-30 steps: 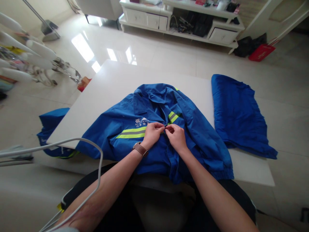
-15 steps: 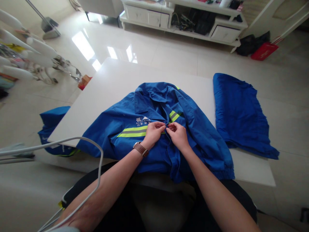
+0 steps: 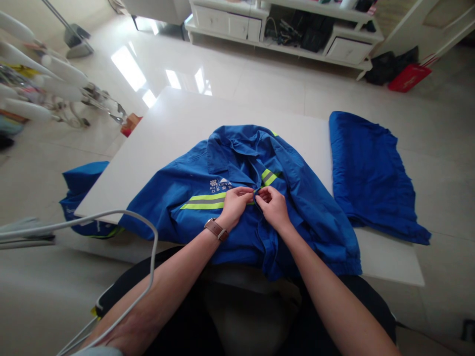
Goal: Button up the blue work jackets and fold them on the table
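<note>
A blue work jacket with yellow-green and grey reflective stripes lies front up on a white table, its collar towards the far side. My left hand, below a brown-strapped wristwatch, pinches the edge of the jacket's front opening at chest height. Right beside it, my right hand pinches the same front edge from the other side. The fingertips of both hands almost meet there. Whether a button or fastener lies between them is hidden by the fingers.
Folded blue cloth lies at the table's right end, partly over its edge. More blue fabric hangs at the left corner. A white cable loops over my left forearm. A white cabinet stands beyond the table.
Both hands stay at the same spot on the jacket front, with only slight finger movement at the edge. The whole view has shifted a little.
</note>
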A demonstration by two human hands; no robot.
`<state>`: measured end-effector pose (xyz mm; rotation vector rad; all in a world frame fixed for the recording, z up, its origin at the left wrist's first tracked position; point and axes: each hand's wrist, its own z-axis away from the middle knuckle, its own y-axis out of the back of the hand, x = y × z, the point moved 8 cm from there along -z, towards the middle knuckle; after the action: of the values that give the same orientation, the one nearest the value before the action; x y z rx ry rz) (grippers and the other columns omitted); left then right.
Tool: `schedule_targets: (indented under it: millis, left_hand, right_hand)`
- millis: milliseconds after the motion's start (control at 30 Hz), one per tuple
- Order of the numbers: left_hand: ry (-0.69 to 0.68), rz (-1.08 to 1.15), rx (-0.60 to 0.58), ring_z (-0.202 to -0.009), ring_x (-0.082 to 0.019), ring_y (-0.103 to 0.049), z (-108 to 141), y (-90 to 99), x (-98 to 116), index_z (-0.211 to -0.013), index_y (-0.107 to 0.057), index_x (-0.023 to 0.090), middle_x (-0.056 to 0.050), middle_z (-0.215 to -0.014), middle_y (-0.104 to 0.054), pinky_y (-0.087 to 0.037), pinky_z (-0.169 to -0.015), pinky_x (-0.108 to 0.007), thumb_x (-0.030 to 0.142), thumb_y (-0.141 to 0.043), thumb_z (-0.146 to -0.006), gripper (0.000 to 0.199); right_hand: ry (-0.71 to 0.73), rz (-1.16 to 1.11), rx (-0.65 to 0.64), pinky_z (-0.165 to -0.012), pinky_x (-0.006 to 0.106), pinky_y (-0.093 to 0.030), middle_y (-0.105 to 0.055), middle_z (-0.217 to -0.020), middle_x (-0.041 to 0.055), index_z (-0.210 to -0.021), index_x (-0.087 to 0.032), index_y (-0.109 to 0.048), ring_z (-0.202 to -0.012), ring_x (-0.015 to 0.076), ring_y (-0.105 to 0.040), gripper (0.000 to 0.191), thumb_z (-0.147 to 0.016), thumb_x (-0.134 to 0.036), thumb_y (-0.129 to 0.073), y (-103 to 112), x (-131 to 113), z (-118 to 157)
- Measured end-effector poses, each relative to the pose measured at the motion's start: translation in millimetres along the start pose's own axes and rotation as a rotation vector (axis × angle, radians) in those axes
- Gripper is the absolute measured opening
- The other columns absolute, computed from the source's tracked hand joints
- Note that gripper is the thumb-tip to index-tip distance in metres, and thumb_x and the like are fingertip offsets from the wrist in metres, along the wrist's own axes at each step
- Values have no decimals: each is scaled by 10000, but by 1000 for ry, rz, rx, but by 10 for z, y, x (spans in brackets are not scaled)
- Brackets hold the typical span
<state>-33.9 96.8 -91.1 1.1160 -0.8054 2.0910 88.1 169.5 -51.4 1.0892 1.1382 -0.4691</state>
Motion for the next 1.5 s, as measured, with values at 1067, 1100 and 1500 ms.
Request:
schedule_targets:
  millis: [1067,1100,1500]
  left_hand:
    - [-841,-902,-131,-833,-172,-632,286,-258,603,-1044,-559,211,-14,-880,-648,-480,-764,-277,19,-536,-833,286]
    - [-848,-900,-128,-833,-173,-629,293,-258,614,-1037,-557,211,-15,-881,-645,-478,-764,-277,22,-533,-836,277]
    - [-924,-927,-243,-843,-175,-615,350,-296,674,-925,-534,211,-28,-888,-632,-472,-765,-280,41,-501,-889,176]
  right_hand:
    - [24,-81,-49,-606,270,-441,-619,-764,4,-882,-195,-645,-633,152,-534,234,-678,-235,-538,27,-45,-22]
    - [52,-55,-44,-610,271,-444,-627,-775,5,-887,-196,-652,-637,152,-540,231,-688,-226,-539,40,-84,-14]
    - [50,-161,-161,-654,309,-525,-634,-766,8,-863,-213,-626,-682,188,-630,113,-811,-313,-632,30,-26,-85]
